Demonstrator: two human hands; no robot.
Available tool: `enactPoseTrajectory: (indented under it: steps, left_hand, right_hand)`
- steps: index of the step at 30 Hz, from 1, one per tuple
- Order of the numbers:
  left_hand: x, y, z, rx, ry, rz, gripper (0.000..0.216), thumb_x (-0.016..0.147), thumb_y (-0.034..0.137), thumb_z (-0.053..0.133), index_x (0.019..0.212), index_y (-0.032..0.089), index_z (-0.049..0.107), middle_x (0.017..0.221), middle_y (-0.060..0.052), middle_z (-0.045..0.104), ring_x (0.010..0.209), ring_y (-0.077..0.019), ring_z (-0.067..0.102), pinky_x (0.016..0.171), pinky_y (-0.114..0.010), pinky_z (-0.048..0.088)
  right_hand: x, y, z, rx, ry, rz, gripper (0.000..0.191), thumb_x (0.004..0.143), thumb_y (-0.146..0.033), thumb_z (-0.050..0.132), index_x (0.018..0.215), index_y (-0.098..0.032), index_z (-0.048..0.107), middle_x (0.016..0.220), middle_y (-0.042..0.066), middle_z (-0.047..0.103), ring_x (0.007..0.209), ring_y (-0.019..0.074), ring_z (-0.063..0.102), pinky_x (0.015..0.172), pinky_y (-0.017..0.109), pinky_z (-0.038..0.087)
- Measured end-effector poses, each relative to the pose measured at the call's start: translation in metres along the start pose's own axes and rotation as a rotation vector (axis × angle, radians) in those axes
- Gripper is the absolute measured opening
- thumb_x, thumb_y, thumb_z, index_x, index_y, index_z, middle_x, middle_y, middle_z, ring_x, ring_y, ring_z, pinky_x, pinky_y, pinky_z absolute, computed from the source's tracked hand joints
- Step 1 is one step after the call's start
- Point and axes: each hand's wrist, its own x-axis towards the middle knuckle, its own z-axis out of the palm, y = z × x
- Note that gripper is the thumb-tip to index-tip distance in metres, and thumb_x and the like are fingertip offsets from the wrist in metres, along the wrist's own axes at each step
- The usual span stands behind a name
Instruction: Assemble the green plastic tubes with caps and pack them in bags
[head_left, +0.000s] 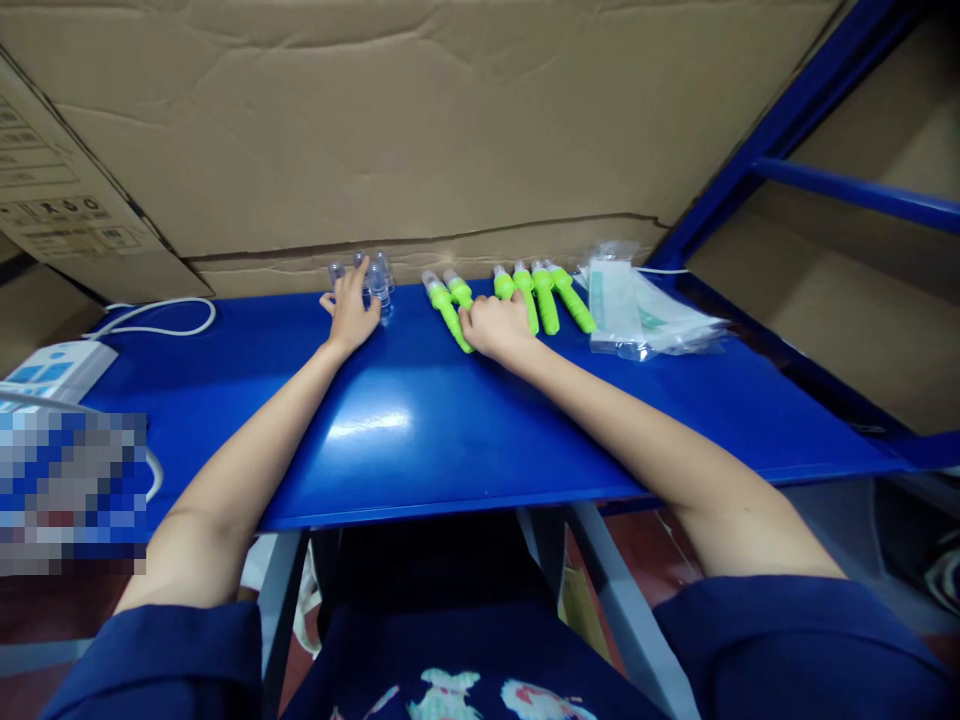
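Observation:
My left hand [352, 312] is at the back of the blue table, its fingers spread over a small group of clear, round-topped plastic caps [377, 282]. The fingers touch or nearly touch the caps and partly hide them. My right hand [496, 325] is curled down among bright green ribbed tubes with clear tips. Two of these green tubes [450, 315] lie to its left, and the hand covers the lower part of one. More green tubes [546, 300] lie side by side to its right. Its fingertips are hidden, but they appear closed around a green tube.
Clear plastic bags [645, 310] with white and green sheets lie right of the tubes. A white power strip [64, 370] and a white cable [176, 302] are at the left. A cardboard wall [420, 130] stands behind the blue table [450, 430]. A blue metal frame [750, 170] rises at the right.

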Motion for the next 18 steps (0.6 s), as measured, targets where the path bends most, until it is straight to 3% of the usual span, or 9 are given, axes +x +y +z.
enactPoseTrajectory:
  steps: [4,9,13,18]
  left_hand:
    - [-0.001,0.001,-0.002,0.012,0.002,0.021,0.069,0.083,0.021,0.055,0.152,0.032,0.051,0.146,-0.015,0.059,0.139,-0.0413,0.049,0.112,-0.071,0.033]
    - [-0.003,0.003,-0.002,-0.024,-0.013,0.049,0.064,0.084,0.023,0.055,0.147,0.031,0.05,0.148,-0.014,0.059,0.139,-0.0399,0.051,0.111,-0.068,0.035]
    - [-0.004,0.006,0.0,-0.047,-0.063,0.038,0.061,0.085,0.023,0.055,0.145,0.029,0.044,0.143,-0.015,0.064,0.132,-0.0358,0.06,0.112,-0.064,0.034]
    - [-0.004,0.007,0.0,-0.042,-0.089,0.056,0.06,0.085,0.024,0.058,0.142,0.027,0.043,0.135,-0.016,0.068,0.128,-0.0367,0.063,0.11,-0.063,0.035]
  right_hand:
    - [-0.007,-0.011,-0.009,-0.018,-0.099,0.027,0.046,0.107,-0.029,0.035,0.117,-0.002,0.072,0.112,0.027,0.075,0.109,0.0379,0.074,0.108,0.055,0.042]
    - [-0.009,-0.015,-0.011,0.028,-0.095,0.05,0.062,0.11,-0.052,0.035,0.133,0.0,0.059,0.112,0.028,0.074,0.113,0.0406,0.072,0.103,0.051,0.047]
    - [-0.012,-0.018,-0.008,0.102,-0.09,-0.003,0.074,0.107,-0.066,0.032,0.148,-0.007,0.047,0.13,0.026,0.067,0.112,0.0423,0.07,0.089,0.048,0.054]
    - [-0.02,-0.023,-0.01,0.091,-0.124,-0.068,0.079,0.103,-0.072,0.04,0.158,-0.015,0.042,0.141,0.025,0.057,0.115,0.0417,0.068,0.089,0.047,0.055]
